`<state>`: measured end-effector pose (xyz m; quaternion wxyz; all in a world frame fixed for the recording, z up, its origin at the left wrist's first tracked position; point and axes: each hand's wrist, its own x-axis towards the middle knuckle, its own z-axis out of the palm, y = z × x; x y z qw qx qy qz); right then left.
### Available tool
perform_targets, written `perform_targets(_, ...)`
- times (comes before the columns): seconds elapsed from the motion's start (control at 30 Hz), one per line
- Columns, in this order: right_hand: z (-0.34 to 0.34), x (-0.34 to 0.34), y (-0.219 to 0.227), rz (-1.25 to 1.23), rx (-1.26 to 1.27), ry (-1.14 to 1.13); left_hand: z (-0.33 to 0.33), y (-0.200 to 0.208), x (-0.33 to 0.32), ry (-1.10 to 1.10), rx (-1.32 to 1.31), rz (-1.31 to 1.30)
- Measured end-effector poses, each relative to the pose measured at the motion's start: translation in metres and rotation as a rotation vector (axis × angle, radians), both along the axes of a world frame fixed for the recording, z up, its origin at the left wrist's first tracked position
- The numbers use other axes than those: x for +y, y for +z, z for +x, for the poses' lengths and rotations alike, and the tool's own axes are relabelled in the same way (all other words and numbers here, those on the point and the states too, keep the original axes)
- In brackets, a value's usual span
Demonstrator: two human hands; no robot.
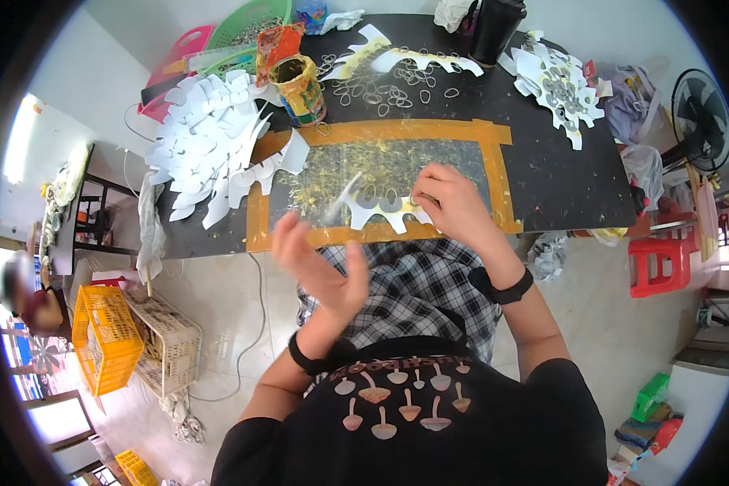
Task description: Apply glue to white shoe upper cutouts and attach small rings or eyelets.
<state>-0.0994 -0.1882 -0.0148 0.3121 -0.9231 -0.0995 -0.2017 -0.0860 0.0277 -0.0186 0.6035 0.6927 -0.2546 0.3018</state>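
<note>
A white cut-out strip point(390, 217) with a scalloped lower edge lies near the front of the taped, glue-smeared work surface point(316, 174). Grey metal rings point(391, 197) stand along its upper part. Its left end tilts up and is blurred. At its right end my right hand point(458, 206) is closed in a pinch, with what looks like a small metal ring at the fingertips. My left hand point(322, 267) is raised in front of the table edge, palm up, fingers apart, nothing in it. Motion smears its fingers somewhat.
A heap of white cut-out strips point(211, 138) is at left, with an open glue tin point(298, 91) beside it. Loose rings point(385, 93) lie at the back. Ringed strips point(555, 89) pile at right. A black cup point(496, 32) and a fan point(699, 113) stand beyond.
</note>
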Motion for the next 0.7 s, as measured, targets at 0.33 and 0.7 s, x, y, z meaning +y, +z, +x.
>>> perform_targets(0.33,-0.001,-0.004,-0.011,0.051,0.030,0.047,0.078,-0.001,-0.050,-0.662,0.104,0.753)
perform_targets(0.7,-0.014,0.001,-0.016,-0.034,-0.156,0.033,0.078,-0.016,-0.048,-0.606,0.103,0.762)
